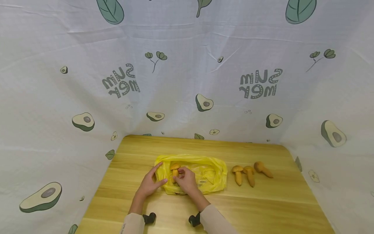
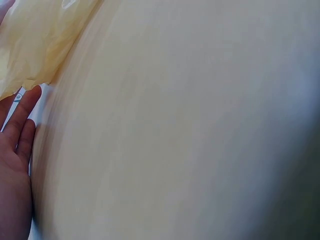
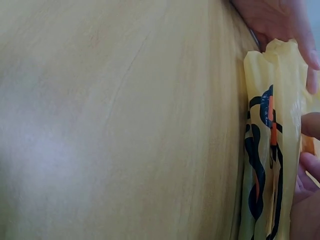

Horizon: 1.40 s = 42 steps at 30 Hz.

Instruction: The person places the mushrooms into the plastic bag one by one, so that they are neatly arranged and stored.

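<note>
A yellow plastic bag [image 1: 220, 183] lies on the table with its mouth spread wide. Inside its left end is an orange-brown mushroom [image 1: 175, 167], its cap toward the far side. My right hand [image 1: 188, 181] reaches over the near rim and pinches this mushroom by the stem. At the bag's left end, my left hand [image 1: 149, 184] rests with thumb and fingers spread along the rim. The left wrist view shows straight fingers [image 2: 22, 115] beside the bag [image 2: 45, 40]. Dark printing marks the bag's near side [image 3: 287, 165] in the right wrist view, where the mushroom is mostly hidden.
To the right of the bag, three more mushrooms lie on the wooden table [image 1: 233, 211]: one upright [image 1: 238, 175], one beside it [image 1: 249, 176], one slanted [image 1: 263, 169]. A patterned white curtain [image 1: 187, 81] hangs behind and along both sides.
</note>
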### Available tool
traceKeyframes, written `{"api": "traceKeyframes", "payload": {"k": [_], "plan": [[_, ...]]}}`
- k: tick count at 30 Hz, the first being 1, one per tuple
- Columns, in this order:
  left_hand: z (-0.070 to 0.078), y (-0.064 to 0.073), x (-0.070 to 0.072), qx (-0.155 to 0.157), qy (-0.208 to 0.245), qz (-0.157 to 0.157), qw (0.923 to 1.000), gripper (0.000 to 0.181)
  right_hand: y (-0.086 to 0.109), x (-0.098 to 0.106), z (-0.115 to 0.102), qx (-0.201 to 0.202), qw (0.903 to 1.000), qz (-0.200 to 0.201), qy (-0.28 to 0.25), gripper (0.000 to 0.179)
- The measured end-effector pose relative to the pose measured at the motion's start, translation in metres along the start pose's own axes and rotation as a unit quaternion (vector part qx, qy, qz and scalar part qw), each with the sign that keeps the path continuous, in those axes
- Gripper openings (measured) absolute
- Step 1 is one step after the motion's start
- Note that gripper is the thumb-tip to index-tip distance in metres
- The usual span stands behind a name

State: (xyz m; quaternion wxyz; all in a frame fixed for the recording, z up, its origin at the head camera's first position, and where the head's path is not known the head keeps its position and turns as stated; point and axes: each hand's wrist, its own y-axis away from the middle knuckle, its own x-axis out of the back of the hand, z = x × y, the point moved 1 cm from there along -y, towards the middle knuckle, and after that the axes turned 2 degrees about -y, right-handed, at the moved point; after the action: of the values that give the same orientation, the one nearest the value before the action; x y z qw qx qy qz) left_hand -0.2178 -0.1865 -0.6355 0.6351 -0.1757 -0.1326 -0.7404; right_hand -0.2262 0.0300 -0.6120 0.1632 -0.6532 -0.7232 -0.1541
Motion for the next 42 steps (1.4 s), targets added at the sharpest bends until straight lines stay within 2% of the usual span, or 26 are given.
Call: {"api": "traceKeyframes", "payload": {"k": [10,16,31,42], "plan": [[-0.001,0.000,-0.001,0.009,0.000,0.003,1.0000,0.080,0.000,0.010,0.008,0.009,0.9995,-0.004,-0.029,0.036],[-0.001,0.000,-0.001,0.006,0.000,0.007,1.0000,0.080,0.005,0.025,0.009,0.017,0.9995,-0.001,-0.025,0.034],[-0.001,0.001,-0.001,0.011,-0.004,-0.008,0.9999,0.085,0.021,0.088,0.016,0.049,0.9985,0.023,-0.011,0.034],[0.000,0.000,0.001,0.010,-0.004,-0.010,0.9999,0.087,0.031,0.139,0.035,0.075,0.9941,0.070,0.033,0.036]]}}
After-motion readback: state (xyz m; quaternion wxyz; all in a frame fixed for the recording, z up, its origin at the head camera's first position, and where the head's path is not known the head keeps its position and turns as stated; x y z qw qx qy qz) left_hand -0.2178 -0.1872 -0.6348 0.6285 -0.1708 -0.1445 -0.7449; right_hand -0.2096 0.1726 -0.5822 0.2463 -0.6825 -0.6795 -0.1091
